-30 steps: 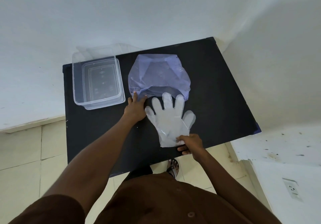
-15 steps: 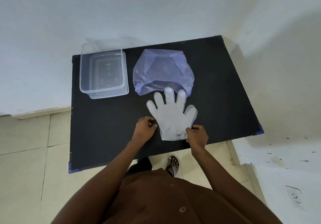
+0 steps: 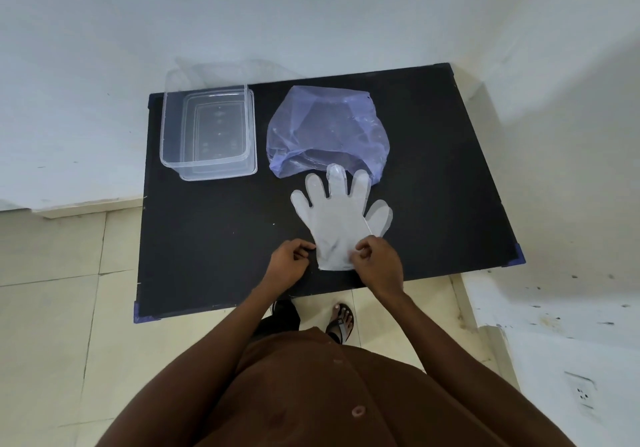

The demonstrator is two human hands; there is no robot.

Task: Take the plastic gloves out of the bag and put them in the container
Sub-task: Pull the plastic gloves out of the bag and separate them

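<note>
Clear plastic gloves (image 3: 337, 216) lie flat, stacked, on the black table (image 3: 207, 238), fingers pointing away from me, fingertips at the mouth of the purple plastic bag (image 3: 325, 127). My right hand (image 3: 379, 261) pinches the cuff's right side. My left hand (image 3: 289, 263) has its fingertips curled at the cuff's left edge and touches it. The empty clear container (image 3: 207, 133) stands at the table's far left.
The table sits in a corner against white walls (image 3: 311, 13). A low white ledge (image 3: 554, 308) runs along the right. Tiled floor (image 3: 52, 308) lies to the left, and my sandalled foot (image 3: 341, 318) shows below the table's near edge.
My left hand left the bag's mouth and came down to the glove cuff. My right hand shifted slightly inward over the cuff. The view drifted; the gloves stayed flat.
</note>
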